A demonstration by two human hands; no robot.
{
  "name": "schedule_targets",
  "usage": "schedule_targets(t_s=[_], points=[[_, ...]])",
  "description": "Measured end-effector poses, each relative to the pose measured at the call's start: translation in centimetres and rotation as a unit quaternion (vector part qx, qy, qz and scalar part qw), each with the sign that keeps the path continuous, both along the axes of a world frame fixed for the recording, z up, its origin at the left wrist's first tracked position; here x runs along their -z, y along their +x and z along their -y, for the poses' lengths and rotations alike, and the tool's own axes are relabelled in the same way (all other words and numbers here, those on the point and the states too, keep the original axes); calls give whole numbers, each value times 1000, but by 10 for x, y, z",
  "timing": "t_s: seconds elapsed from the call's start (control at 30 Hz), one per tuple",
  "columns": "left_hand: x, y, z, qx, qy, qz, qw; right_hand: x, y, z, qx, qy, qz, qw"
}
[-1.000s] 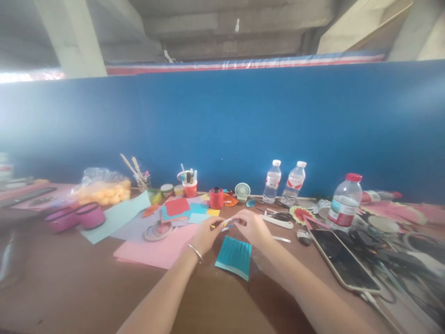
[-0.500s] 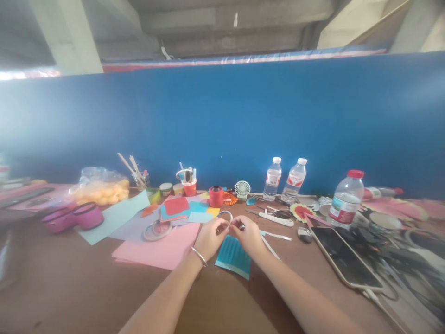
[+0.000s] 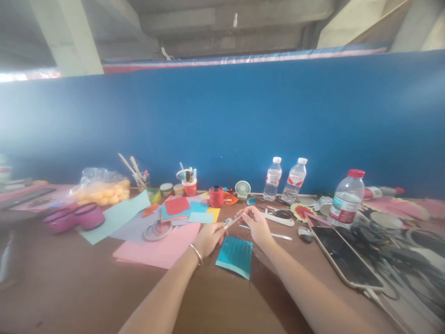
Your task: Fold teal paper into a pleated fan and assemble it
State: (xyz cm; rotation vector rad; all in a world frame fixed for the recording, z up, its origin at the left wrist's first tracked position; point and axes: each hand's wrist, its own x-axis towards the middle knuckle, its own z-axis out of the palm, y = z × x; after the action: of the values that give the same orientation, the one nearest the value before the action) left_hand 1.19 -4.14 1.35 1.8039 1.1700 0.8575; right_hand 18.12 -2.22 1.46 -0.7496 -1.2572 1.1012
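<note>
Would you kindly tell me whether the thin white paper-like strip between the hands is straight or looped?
Straight: the thin white paper-like strip runs without a visible bend between the left hand and right hand.

A makeshift craft workspace in a bare concrete building: a slanting pillar [image 3: 62,39] and heavy ceiling beams [image 3: 189,22] show above a blue partition [image 3: 222,116]. Across the brown bench [image 3: 86,292] lie pink paper [image 3: 156,248] and a tape roll [image 3: 145,233]; at the far side stands a red cup [image 3: 190,189] of pens. Water bottles [image 3: 272,183] and a phone [image 3: 347,257] share the right side.
</note>
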Motion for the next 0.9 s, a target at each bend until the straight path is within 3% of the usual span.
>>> schedule_targets(t_s=[0.17, 0.27, 0.4, 0.63, 0.73, 0.8, 0.87, 0.9], points=[[1, -5, -2, -12, -15, -19, 1000, 1, 11, -4, 42, 7, -56, 998], [1, -5, -4, -28, 22, -42, 998, 4, 17, -7, 59, 24, -64, 996], [-1, -4, -5, -55, 100, -102, 988, 8, 16, -8, 54, 23, -85, 995], [-2, -9, -5, -74, 119, -154, 978, 10, 23, -9, 28, 24, -95, 995], [-4, -11, -5, -77, 156, -188, 967, 11, 28, -10, 12, 32, -29, 999], [-6, -11, -5, -73, 180, -214, 957, 10, 28, -9, 40, 46, 63, 996], [-7, -10, -3, -64, 193, -243, 948, 7, 26, -4, 119, 88, 197, 969], [-8, -9, -3, -61, 196, -257, 944, 5, 23, 0, 173, 121, 268, 940]])
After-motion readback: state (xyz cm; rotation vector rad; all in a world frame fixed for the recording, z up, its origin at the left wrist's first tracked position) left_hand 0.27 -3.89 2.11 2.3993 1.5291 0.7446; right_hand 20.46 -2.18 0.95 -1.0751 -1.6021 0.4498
